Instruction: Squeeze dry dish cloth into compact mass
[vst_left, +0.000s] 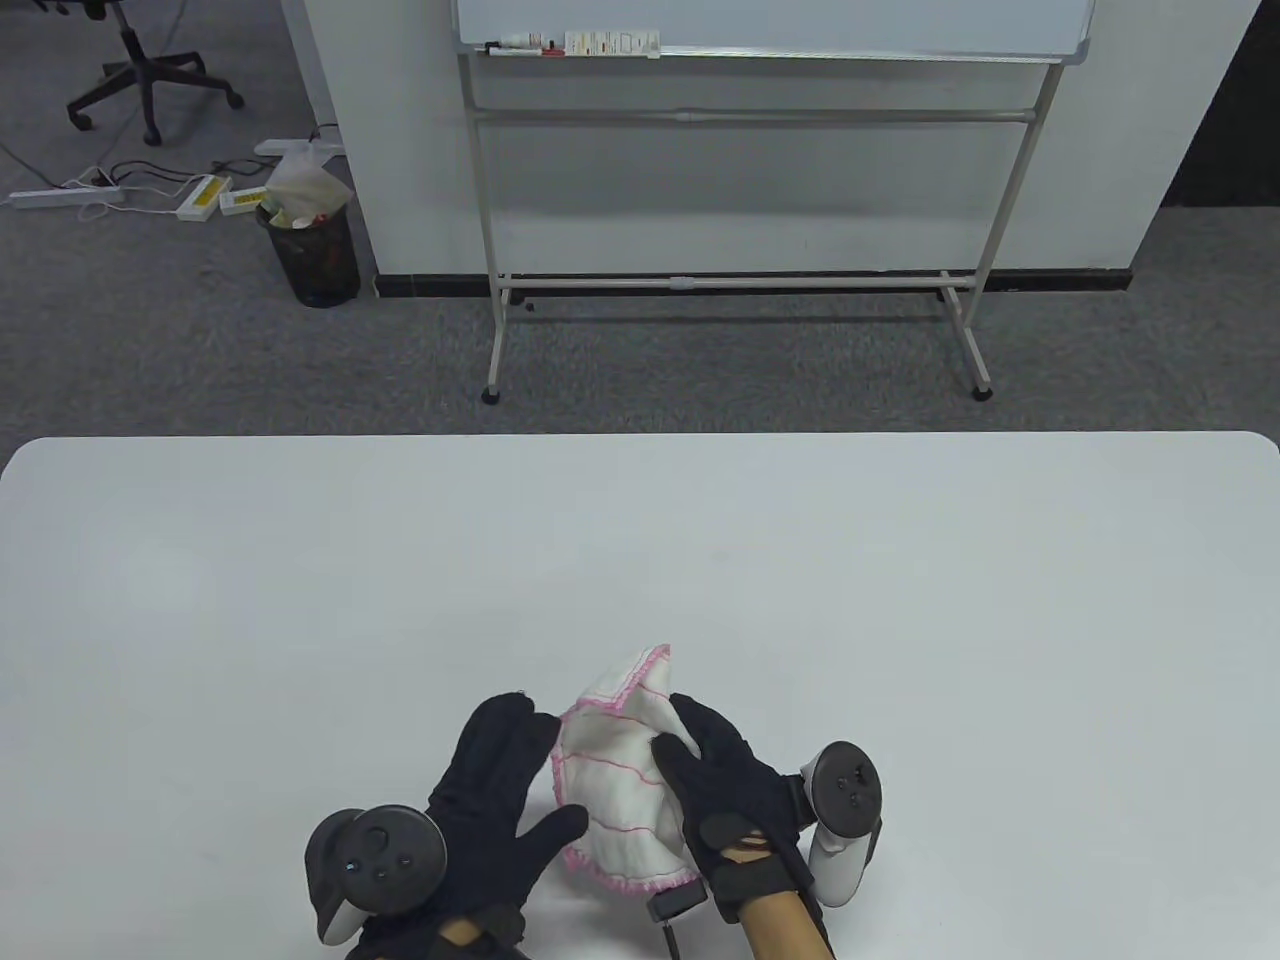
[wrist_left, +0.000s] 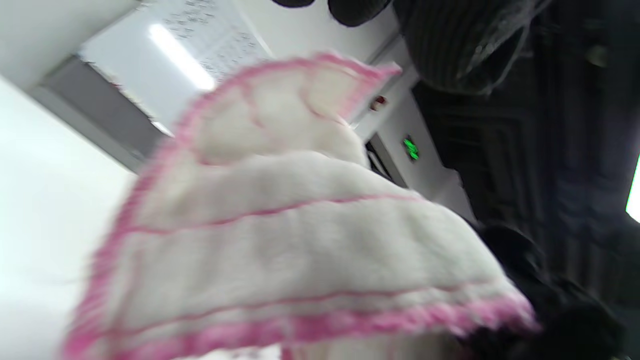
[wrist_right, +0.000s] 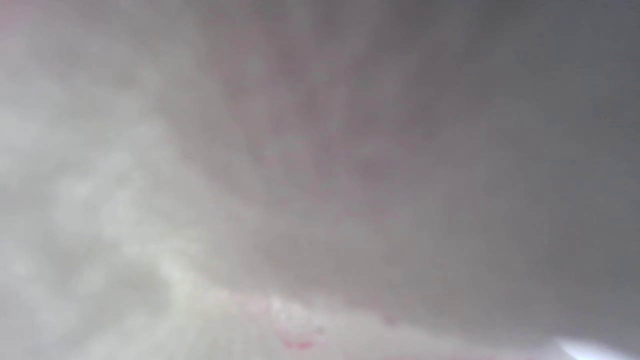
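A white dish cloth with pink trim and pink stripes lies bunched on the white table near its front edge, one corner sticking up. My left hand lies against its left side with fingers spread and thumb out. My right hand grips the cloth's right side, fingers curled over it. The left wrist view shows the cloth close up and blurred. The right wrist view is filled with blurred pale fabric.
Past the table's far edge stands a whiteboard on a metal frame. A black mesh bin, a power strip and an office chair are on the grey carpet at the far left.
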